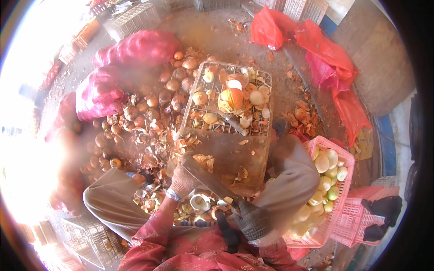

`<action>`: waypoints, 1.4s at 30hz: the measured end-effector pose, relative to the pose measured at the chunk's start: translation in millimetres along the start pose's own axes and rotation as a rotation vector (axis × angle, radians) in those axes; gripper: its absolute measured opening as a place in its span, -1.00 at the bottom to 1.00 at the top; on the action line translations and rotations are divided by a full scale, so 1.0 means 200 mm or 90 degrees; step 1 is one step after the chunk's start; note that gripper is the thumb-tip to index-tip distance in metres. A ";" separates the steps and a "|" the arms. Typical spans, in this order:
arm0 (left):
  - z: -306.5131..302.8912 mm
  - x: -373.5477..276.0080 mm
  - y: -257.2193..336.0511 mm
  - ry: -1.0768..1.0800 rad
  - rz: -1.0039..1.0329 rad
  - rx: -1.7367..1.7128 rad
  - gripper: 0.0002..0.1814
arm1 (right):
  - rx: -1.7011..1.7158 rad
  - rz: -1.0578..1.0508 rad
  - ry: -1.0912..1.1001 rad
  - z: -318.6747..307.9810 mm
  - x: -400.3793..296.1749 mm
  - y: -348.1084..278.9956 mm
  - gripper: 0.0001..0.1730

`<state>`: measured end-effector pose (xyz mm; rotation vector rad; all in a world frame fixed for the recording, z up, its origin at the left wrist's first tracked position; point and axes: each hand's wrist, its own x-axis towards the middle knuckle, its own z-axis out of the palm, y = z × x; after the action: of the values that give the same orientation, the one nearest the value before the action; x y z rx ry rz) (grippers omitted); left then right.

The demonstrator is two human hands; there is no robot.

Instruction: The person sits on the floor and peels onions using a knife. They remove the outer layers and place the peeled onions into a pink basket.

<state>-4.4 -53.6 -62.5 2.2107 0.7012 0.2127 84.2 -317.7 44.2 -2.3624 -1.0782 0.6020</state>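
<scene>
My right hand [252, 218], in a dark knit glove, grips the handle of a long, broad-bladed knife [212, 179]. The blade slants up and left across my lap to my left hand [183, 178]. A pale knit glove covers that hand, whose fingers are at the blade's far end; whether they pinch it is hard to see. Beyond the knife is a brown board [234, 152] with scraps of onion skin [205, 162]. On the upturned plastic crate [270, 79] behind it lie a large part-peeled onion [230, 100], smaller onions and a second knife [234, 122].
Unpeeled onions [152, 101] and skins cover the ground at left, beside red mesh sacks [139, 47]. A pink crate [349, 169] of peeled onions [325, 183] stands by my right knee. Red plastic sheeting [325, 44] lies at upper right. Between my legs are scraps and a white cup-like object [200, 202].
</scene>
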 end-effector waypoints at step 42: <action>-0.03 -0.06 0.27 0.007 -0.142 -0.164 0.32 | 0.158 0.152 0.069 0.22 0.01 -0.04 -0.67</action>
<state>6.6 -85.4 -17.6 1.8737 0.8691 0.1908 56.1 -301.3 13.0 -2.2902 -0.6379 0.6414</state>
